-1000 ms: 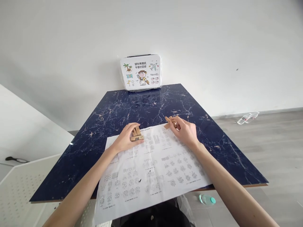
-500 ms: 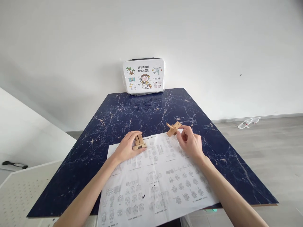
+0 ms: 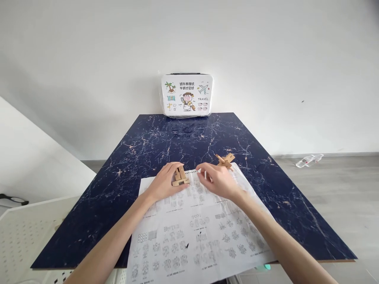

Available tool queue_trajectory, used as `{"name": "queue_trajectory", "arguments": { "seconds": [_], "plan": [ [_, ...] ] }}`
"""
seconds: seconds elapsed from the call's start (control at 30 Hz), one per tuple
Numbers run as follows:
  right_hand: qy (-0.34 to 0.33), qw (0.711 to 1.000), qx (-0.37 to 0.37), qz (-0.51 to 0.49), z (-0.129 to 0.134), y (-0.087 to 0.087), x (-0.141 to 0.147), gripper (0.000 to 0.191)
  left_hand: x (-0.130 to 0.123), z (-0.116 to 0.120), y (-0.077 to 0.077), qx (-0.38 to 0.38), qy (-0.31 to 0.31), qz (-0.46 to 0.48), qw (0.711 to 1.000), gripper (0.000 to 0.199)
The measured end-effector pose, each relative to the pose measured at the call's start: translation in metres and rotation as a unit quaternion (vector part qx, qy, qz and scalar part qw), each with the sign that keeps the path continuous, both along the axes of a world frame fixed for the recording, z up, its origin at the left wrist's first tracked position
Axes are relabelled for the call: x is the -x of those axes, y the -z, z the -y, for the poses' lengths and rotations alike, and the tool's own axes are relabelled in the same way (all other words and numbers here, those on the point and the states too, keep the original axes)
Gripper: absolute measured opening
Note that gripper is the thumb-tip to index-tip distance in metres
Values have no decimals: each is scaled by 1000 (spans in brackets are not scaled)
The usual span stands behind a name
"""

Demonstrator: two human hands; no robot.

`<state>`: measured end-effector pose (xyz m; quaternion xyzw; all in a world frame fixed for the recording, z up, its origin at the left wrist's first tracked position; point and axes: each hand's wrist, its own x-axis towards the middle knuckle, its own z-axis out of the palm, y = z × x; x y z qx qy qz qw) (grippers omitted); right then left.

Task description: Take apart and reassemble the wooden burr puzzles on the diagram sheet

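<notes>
Several light wooden pieces fitted together [image 3: 180, 177] stand at the top left part of the printed sheet [image 3: 189, 221]. My left hand [image 3: 166, 182] wraps round their left side, thumb along the near edge. Just to the right, my right hand [image 3: 217, 179] hovers over the sheet's upper part, its fingers curled with a gap between thumb and fingertips and nothing visible in them. Behind that hand, at the sheet's top right corner, lies a small pile of wooden pieces [image 3: 228, 158], one marked 2. The sheet shows rows of printed diagrams.
A white case with cartoon pictures [image 3: 187, 95] stands at the back of the dark blue marbled table [image 3: 189, 142], against the wall. Plastic bottles [image 3: 309, 160] lie on the floor at right. A white perforated surface [image 3: 26, 236] is at lower left.
My right hand has left the wooden pile and moved left, towards my left hand. My left hand still holds its pieces. The whole view has shifted slightly.
</notes>
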<state>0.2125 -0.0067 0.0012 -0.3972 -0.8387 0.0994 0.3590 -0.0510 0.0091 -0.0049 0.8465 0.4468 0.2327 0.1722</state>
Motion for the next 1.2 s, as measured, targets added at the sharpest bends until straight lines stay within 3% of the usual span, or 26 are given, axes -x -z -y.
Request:
{"name": "queue_trajectory", "arguments": {
  "seconds": [0.13, 0.3, 0.53, 0.73, 1.0, 1.1, 1.2],
  "plan": [
    [-37, 999, 28, 11, -7, 14, 31, 19, 1, -1, 3, -10, 15, 11, 1000, 60],
    [-39, 997, 68, 2, -10, 31, 37, 18, 5, -4, 4, -19, 36, 5, 999, 62],
    [-61, 995, 81, 21, -11, 30, 33, 18, 20, -12, -2, 10, 70, -20, 997, 86],
    [-55, 996, 64, 21, -12, 36, 31, 17, 24, -15, -1, 17, 54, -21, 998, 104],
    [-32, 998, 50, 32, -10, 30, 26, 10, 26, -19, 5, 11, 46, -28, 998, 118],
    [-29, 997, 70, -7, -11, 28, 25, 9, 27, -19, 3, -4, 50, -16, 999, 111],
    [-13, 990, 109, -85, -14, 25, 23, 8, 28, -18, -1, -26, 29, -11, 999, 78]
  ]
}}
